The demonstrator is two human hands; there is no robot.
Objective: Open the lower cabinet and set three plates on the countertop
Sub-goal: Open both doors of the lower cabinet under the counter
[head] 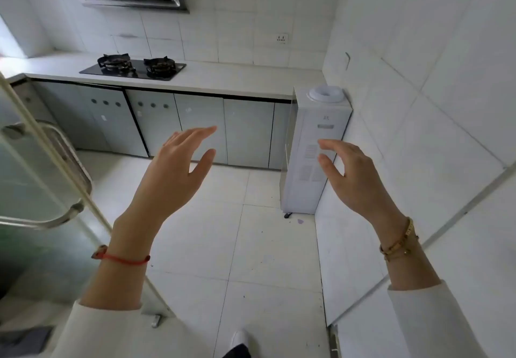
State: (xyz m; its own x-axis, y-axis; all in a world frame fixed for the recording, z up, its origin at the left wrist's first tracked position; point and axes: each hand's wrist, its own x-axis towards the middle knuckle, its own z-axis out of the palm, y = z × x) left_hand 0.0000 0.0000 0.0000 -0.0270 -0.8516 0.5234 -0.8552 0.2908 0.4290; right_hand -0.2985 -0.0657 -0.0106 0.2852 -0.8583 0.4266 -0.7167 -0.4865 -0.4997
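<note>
Presently: left hand (pixel 178 168) and right hand (pixel 349 173), each grip released, fingers spread, grasping nothing. Far side: lower cabinet (pixel 201 126) doors closed beneath white tabletop (pixel 237 81); gas hob (pixel 134 68) far left.

Both bare forearms reach forward from pale cream sleeves. The left hand (pixel 178 162) is raised with fingers spread and empty; the right hand (pixel 349 173) mirrors it, fingers loosely curved, holding nothing.

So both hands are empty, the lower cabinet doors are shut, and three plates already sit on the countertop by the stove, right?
Not quite. The head view shows no plates on the countertop; it is bare beside the stove. The rest holds: left hand and right hand are empty, cabinet doors shut.
</note>
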